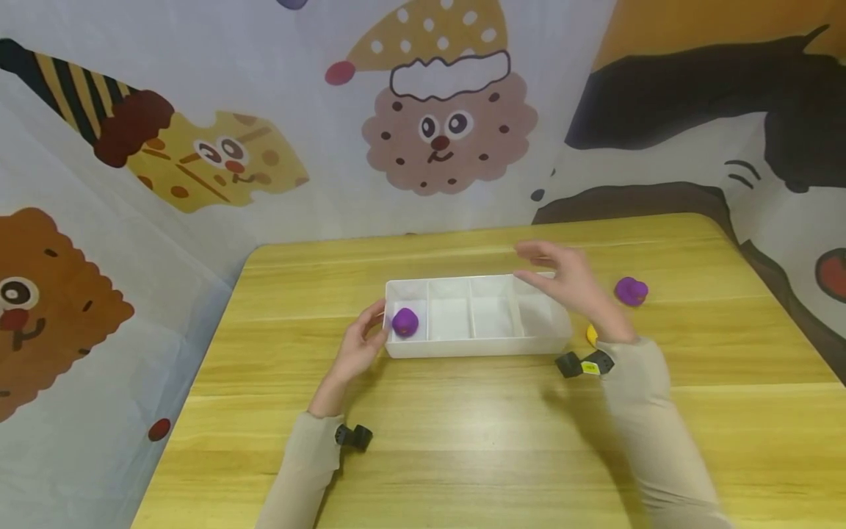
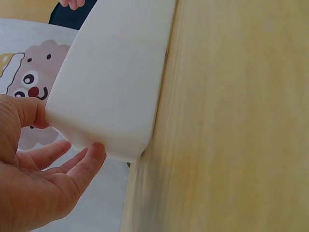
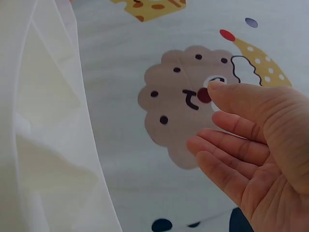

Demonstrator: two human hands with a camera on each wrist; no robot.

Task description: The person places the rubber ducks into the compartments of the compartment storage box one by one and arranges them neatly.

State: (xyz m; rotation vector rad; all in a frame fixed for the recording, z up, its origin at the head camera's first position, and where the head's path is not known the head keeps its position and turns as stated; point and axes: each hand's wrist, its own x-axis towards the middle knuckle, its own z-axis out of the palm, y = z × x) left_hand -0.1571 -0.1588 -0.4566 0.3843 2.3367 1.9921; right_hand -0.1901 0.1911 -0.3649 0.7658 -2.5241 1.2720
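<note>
A white divided box [image 1: 477, 347] lies lengthwise on the table, with a row of compartments. My left hand [image 1: 360, 345] holds its left end, thumb and fingertips against the plastic in the left wrist view. Inside the leftmost compartment sits a small purple toy [image 1: 405, 322], rounded like a rubber duck. Over the box's right end hovers my right hand [image 1: 562, 275], its fingers spread, holding nothing. A second purple toy duck [image 1: 631, 292] rests on the table to the right. Under the right wrist shows part of a yellow object [image 1: 591, 336], mostly hidden.
The wooden table [image 1: 463, 433] reaches back to a white cloth [image 1: 317, 110] printed with cartoon biscuits. Each wrist wears a small black camera, such as the left camera [image 1: 355, 437].
</note>
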